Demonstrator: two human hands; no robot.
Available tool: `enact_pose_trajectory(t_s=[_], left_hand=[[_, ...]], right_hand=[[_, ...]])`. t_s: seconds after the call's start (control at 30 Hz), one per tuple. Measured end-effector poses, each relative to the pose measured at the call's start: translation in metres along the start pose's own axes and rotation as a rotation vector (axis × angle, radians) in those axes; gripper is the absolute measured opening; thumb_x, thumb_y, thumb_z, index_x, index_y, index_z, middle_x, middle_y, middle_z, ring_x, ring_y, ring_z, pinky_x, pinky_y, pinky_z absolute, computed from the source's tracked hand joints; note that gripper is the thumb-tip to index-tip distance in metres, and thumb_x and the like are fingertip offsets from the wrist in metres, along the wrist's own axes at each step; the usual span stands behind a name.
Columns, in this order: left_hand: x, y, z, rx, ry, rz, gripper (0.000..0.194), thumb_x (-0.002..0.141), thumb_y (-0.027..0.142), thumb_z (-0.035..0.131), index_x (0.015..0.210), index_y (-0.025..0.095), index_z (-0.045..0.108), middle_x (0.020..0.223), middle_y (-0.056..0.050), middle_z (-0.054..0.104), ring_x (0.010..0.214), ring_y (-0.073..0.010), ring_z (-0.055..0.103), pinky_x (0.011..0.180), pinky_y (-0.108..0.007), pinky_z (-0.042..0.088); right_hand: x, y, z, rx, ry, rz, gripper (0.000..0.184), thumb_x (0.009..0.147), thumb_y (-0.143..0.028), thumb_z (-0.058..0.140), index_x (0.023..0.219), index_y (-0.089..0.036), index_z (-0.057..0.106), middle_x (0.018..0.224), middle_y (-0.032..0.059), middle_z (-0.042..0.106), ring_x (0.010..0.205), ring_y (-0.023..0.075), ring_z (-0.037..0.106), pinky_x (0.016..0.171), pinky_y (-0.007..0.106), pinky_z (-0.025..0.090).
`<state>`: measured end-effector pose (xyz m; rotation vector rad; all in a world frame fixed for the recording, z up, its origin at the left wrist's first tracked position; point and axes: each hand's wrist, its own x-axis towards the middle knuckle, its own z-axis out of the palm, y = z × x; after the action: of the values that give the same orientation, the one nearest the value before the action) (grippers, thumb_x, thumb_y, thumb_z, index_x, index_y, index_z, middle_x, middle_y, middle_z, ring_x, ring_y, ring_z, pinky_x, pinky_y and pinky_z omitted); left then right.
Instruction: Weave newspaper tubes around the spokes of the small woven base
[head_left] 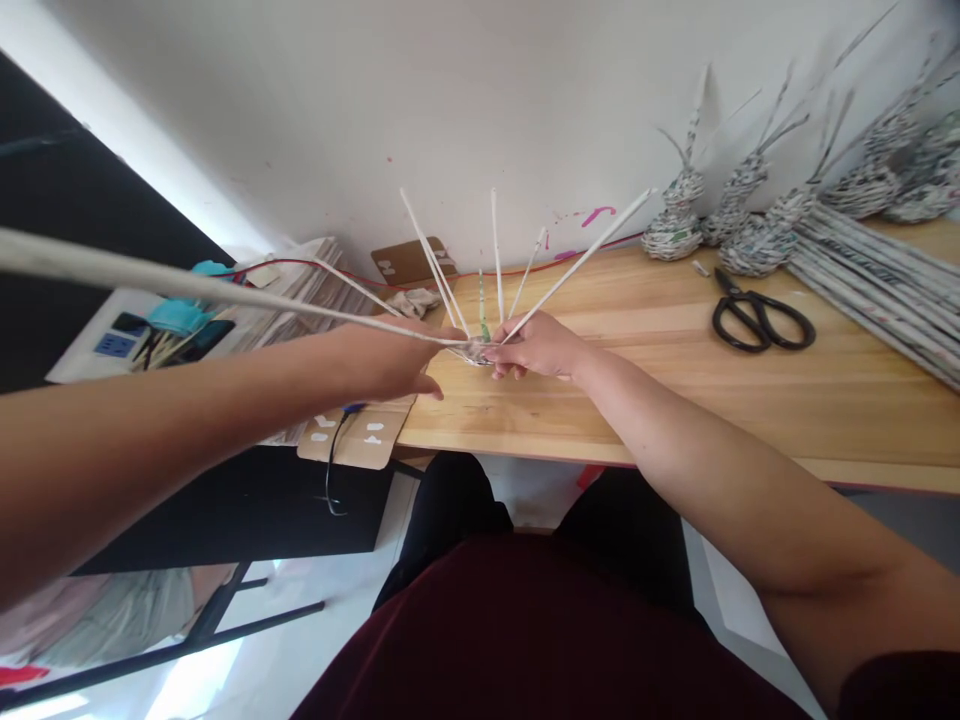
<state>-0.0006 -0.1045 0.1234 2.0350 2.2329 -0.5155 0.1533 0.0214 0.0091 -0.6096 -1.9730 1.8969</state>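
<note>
A small woven paper base [478, 352] is held just above the wooden table, with several thin white paper rods [496, 255] fanning up from it. A green-marked rod [483, 305] rises among them. My right hand [536, 345] pinches the near right edge of the base, thumb and fingers closed on it. My left hand [409, 358] is at the base's left side, thumb stretched away; its other fingers are partly hidden. A long paper strand [247, 297] runs from the base across my left hand toward the upper left, close to the camera.
Black-handled scissors [761, 318] lie to the right on the wooden table [637, 400]. Behind them stand several woven paper gourd shapes [675, 220], beside a bundle of newspaper rods [877, 280]. Leftward are a paper stack [300, 270], cardboard [360, 432] and a socket panel [114, 345].
</note>
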Motion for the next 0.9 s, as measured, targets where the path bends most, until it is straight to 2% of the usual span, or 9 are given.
enact_pose_trajectory(t_s=[0.1,0.2,0.33,0.4,0.47,0.53,0.63,0.73,0.9], left_hand=[[-0.015,0.014,0.009,0.084,0.058,-0.074,0.052,0.085,0.026,0.067,0.136,0.036,0.061,0.097,-0.008,0.073,0.088,-0.0303,0.070,0.083,-0.039,0.050],[-0.024,0.021,0.025,0.093,0.108,-0.125,0.056,0.092,0.016,0.049,0.143,0.039,0.053,0.102,-0.008,0.073,0.089,-0.0280,0.071,0.081,-0.037,0.051],[-0.027,0.020,0.049,-0.157,0.426,-0.036,0.044,0.096,0.027,0.051,0.138,0.028,0.061,0.120,-0.009,0.069,0.108,-0.0264,0.067,0.092,-0.037,0.051],[-0.024,0.020,0.059,-0.350,0.597,0.023,0.036,0.096,0.033,0.052,0.127,0.022,0.069,0.119,-0.009,0.070,0.111,-0.0229,0.065,0.098,-0.034,0.049],[-0.018,0.020,0.069,-0.536,0.685,0.015,0.032,0.096,0.036,0.053,0.114,0.021,0.075,0.110,-0.007,0.073,0.104,-0.0198,0.067,0.096,-0.031,0.050],[-0.011,0.019,0.079,-0.682,0.679,-0.053,0.029,0.094,0.035,0.055,0.107,0.022,0.077,0.102,-0.006,0.075,0.096,-0.0187,0.069,0.091,-0.030,0.053],[0.001,0.016,0.092,-0.835,0.617,-0.115,0.027,0.089,0.033,0.060,0.106,0.022,0.078,0.103,-0.006,0.076,0.090,-0.0193,0.070,0.082,-0.030,0.057],[0.009,0.013,0.098,-0.954,0.553,-0.084,0.027,0.086,0.032,0.062,0.104,0.020,0.079,0.102,-0.006,0.077,0.090,-0.0203,0.070,0.078,-0.030,0.058],[0.012,0.019,0.093,-1.025,0.488,-0.031,0.034,0.079,0.039,0.074,0.104,0.017,0.077,0.102,-0.008,0.078,0.092,-0.0211,0.071,0.084,-0.031,0.055]], right_hand=[[-0.003,-0.003,-0.002,0.079,-0.047,0.021,0.017,0.080,-0.019,0.079,0.072,-0.012,0.066,0.061,0.0053,0.069,0.062,0.0134,0.068,0.049,0.017,0.049],[-0.004,-0.004,-0.004,0.123,-0.096,0.044,0.020,0.079,-0.021,0.081,0.072,-0.011,0.065,0.062,0.0051,0.069,0.066,0.0149,0.071,0.050,0.017,0.049],[-0.004,-0.004,-0.005,0.169,-0.140,0.065,0.018,0.080,-0.018,0.079,0.073,-0.012,0.063,0.060,0.0035,0.067,0.068,0.0164,0.073,0.050,0.016,0.049],[-0.003,-0.003,-0.005,0.188,-0.134,0.084,0.017,0.081,-0.017,0.078,0.075,-0.012,0.063,0.060,0.0032,0.068,0.068,0.0169,0.073,0.050,0.016,0.049],[-0.001,-0.001,-0.005,0.195,-0.132,0.106,0.017,0.080,-0.018,0.079,0.076,-0.012,0.064,0.059,0.0033,0.068,0.067,0.0174,0.074,0.049,0.016,0.048],[0.001,0.002,-0.005,0.193,-0.126,0.127,0.018,0.078,-0.021,0.081,0.076,-0.012,0.065,0.058,0.0036,0.069,0.065,0.0176,0.074,0.047,0.016,0.048],[0.003,0.003,-0.004,0.172,-0.119,0.152,0.023,0.075,-0.025,0.084,0.075,-0.012,0.066,0.058,0.0038,0.069,0.063,0.0171,0.073,0.047,0.016,0.048],[0.003,0.003,-0.002,0.152,-0.147,0.172,0.027,0.073,-0.028,0.087,0.071,-0.012,0.064,0.056,0.0026,0.068,0.059,0.0158,0.072,0.046,0.016,0.048],[0.001,0.001,-0.003,0.153,-0.145,0.162,0.027,0.072,-0.028,0.087,0.072,-0.013,0.065,0.055,0.0008,0.067,0.058,0.0142,0.070,0.044,0.015,0.046]])
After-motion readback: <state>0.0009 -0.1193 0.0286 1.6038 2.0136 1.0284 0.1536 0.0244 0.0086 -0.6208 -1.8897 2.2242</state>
